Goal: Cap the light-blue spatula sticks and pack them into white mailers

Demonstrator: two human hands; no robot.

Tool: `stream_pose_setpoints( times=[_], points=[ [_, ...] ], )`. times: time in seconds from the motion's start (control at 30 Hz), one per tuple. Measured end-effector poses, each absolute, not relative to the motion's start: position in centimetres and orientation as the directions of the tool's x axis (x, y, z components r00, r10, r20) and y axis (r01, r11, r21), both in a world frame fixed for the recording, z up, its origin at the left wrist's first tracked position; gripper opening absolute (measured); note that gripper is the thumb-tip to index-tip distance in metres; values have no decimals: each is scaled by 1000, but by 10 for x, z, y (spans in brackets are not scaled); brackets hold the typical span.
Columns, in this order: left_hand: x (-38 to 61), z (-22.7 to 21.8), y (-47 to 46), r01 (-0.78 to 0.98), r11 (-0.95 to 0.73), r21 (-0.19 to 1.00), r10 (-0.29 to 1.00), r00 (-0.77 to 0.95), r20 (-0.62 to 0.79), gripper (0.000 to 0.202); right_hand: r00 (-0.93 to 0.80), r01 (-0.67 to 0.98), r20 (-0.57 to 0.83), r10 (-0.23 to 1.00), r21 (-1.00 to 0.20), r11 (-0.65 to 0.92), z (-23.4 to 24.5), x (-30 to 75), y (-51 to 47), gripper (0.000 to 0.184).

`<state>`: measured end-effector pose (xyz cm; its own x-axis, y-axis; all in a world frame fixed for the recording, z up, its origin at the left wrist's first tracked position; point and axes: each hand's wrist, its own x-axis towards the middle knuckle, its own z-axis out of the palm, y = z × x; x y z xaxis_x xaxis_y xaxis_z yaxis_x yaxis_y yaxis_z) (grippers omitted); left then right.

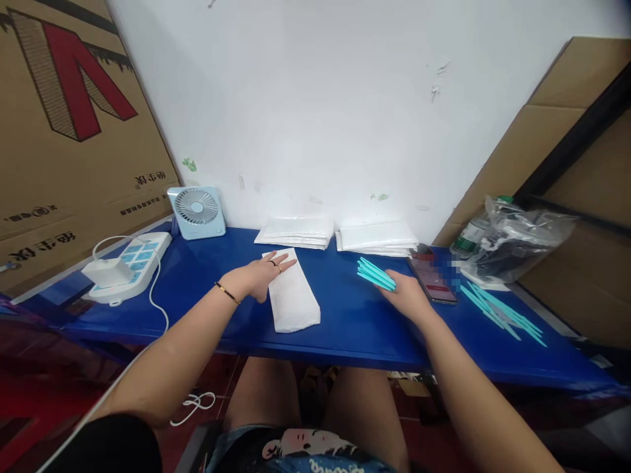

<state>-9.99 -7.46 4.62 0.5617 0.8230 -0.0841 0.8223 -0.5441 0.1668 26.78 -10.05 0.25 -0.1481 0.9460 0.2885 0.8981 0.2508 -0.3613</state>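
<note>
A folded white sheet or flat packet (294,299) lies on the blue table, its long side running toward me. My left hand (263,272) rests on its far end with the fingers spread. A ring and a bracelet show on that arm. Over the table to the right, my right hand (407,292) is closed around a bundle of turquoise sticks (374,272), which point left. What the sticks are exactly, I cannot tell. More turquoise sticks (500,309) lie loose at the right of the table.
Two stacks of flat white packets, a left stack (294,231) and a right stack (377,236), lie by the wall. A light-blue fan (197,211) and a power strip (148,263) stand left. A phone (436,279), a bottle (470,238) and a plastic bag (517,246) are right. Cardboard flanks both sides.
</note>
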Motion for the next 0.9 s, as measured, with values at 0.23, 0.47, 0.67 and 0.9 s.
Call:
stream_pose_setpoints(
  times=[0.23,0.47,0.67,0.9],
  points=[
    [-78,40,-69,593,-800,94,589,805,-68,55,-137,878,304,943,-403,257,1,276,-120,17],
    [-44,95,-59,629,-735,251,645,763,-23,59,-143,874,302,943,-409,263,9,282,-131,15],
    [-26,60,-53,717,-656,235,714,691,-113,95,-155,906,263,952,-347,243,11,301,-138,13],
    [-32,16,-85,644,-725,243,656,754,-41,114,-246,944,136,960,-193,269,23,295,-133,5]
  ],
)
